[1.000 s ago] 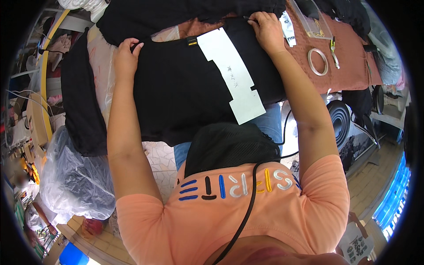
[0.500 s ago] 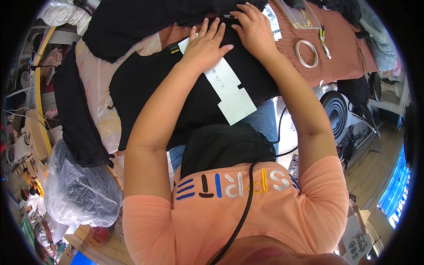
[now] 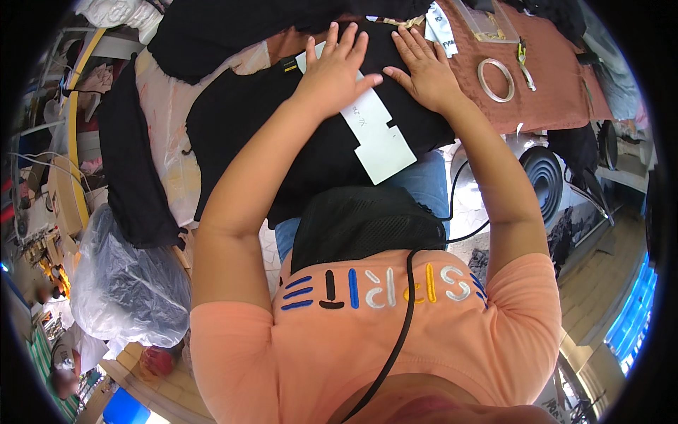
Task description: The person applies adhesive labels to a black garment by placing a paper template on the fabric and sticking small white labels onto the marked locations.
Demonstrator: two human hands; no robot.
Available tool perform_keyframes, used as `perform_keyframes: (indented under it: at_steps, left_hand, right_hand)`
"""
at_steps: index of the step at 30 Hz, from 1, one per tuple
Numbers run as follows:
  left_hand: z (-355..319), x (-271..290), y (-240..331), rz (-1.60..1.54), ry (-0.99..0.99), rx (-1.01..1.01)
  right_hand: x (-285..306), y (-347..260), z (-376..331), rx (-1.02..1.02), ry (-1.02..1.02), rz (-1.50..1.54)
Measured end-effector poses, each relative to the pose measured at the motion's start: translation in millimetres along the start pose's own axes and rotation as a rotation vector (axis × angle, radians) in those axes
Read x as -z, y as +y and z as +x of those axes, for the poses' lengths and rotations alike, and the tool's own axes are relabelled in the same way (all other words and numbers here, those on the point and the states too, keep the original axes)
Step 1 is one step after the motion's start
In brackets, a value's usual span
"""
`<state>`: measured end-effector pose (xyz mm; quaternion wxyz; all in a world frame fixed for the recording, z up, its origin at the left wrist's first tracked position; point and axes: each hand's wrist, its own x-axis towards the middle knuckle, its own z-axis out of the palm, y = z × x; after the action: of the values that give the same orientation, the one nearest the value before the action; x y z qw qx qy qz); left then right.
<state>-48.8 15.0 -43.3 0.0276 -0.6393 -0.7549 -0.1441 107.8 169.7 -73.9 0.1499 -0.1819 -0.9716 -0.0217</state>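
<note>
A piece of black fabric (image 3: 247, 134) lies over the table's front edge and hangs toward my lap. A white paper pattern piece (image 3: 378, 138) with a notched edge rests on it. My left hand (image 3: 335, 67) lies flat with fingers spread on the upper end of the pattern. My right hand (image 3: 424, 67) presses flat on the black fabric just right of the pattern. Neither hand grips anything.
A red-brown cloth (image 3: 551, 106) covers the table on the right, with a roll of tape (image 3: 496, 78), a small yellow tool (image 3: 522, 56) and a clear bag (image 3: 484, 21). More black fabric (image 3: 212, 32) is heaped at the back. A clear plastic bag (image 3: 123, 290) sits low left.
My left hand has moved from the fabric's far left edge onto the white pattern beside my right hand. The fabric and pattern have shifted nearer and now lie flatter.
</note>
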Motion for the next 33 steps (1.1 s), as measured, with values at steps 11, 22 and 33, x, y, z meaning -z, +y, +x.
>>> perform_keyframes:
  at_steps: [11,22,33]
  left_hand:
    - [-85,38,107,0.109,-0.42,0.001]
    - [-105,112,124,-0.05,0.068,-0.287]
    - [-106,34,81,-0.042,-0.221,-0.211]
  right_hand:
    - [1,1,3,0.02,0.005,-0.055]
    - [-4,15,-4,0.035,-0.003,-0.033]
    - [9,2,4,0.033,0.036,0.067]
